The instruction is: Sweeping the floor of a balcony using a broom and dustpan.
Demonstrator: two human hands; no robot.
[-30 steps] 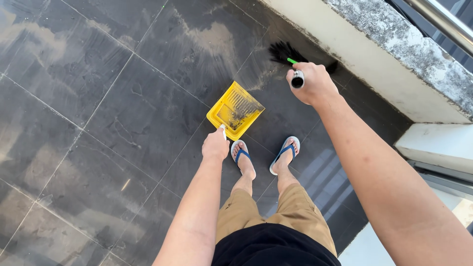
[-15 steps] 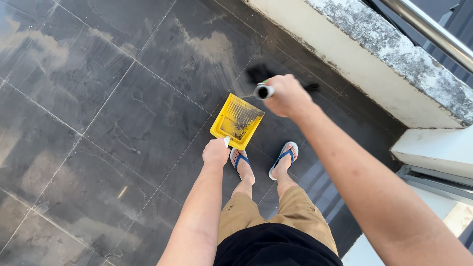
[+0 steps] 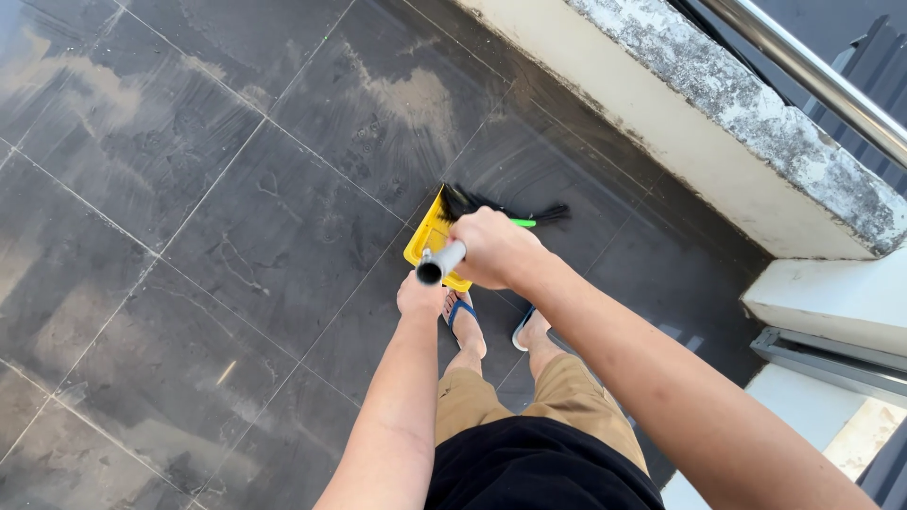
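Dark floor tiles fill most of the view, with pale dusty streaks on them and thin light lines between the squares. At about 1 o'clock a white low wall with a rough grey top runs across, and a shiny metal rail sits above it. Near the middle, the right hand is closed tight around a silver broom handle, whose round end points up at the camera. The black broom bristles, with a bit of green beside them, lie at 12 o'clock from that hand, right at the front edge of the yellow dustpan. The dustpan rests flat on the tiles, mostly hidden under the right hand. Just below it, at 6 o'clock, the left hand is closed at the back of the dustpan; its grip is hidden. Two feet in blue flip-flops stand right beside that hand, under tan shorts.
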